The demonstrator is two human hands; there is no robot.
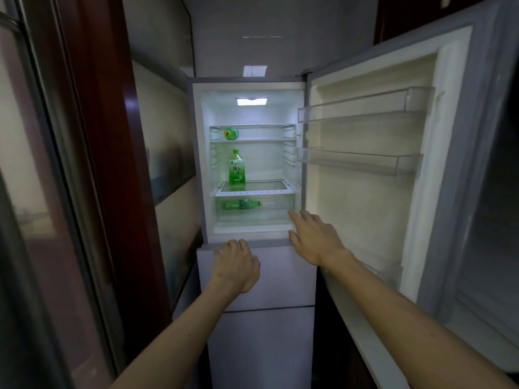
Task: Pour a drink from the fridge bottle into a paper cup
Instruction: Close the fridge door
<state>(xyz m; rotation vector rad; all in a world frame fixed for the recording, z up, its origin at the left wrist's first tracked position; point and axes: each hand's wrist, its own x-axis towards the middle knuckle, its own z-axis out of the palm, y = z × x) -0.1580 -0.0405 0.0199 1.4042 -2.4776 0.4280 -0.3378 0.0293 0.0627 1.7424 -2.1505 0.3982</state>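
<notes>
Mid-frame, fridge (280, 282): door (365, 206) open toward the right, lit inside.
Bottle (237, 171): upright on the middle shelf, centre of frame.
Upper bottle (231, 133): lying on the shelf above.
Drawer bottle (241, 204): lying in the drawer below.
Your left hand (236, 266): lower centre, fingers loosely curled, holding nothing.
Your right hand (314, 240): just right, fingers straight, empty.

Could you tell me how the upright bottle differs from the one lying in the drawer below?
The upright bottle stands, label facing out; the drawer bottle lies on its side, cap pointing right. The upright bottle's cap is green; the drawer bottle's is yellow. Both have green bodies.
</notes>
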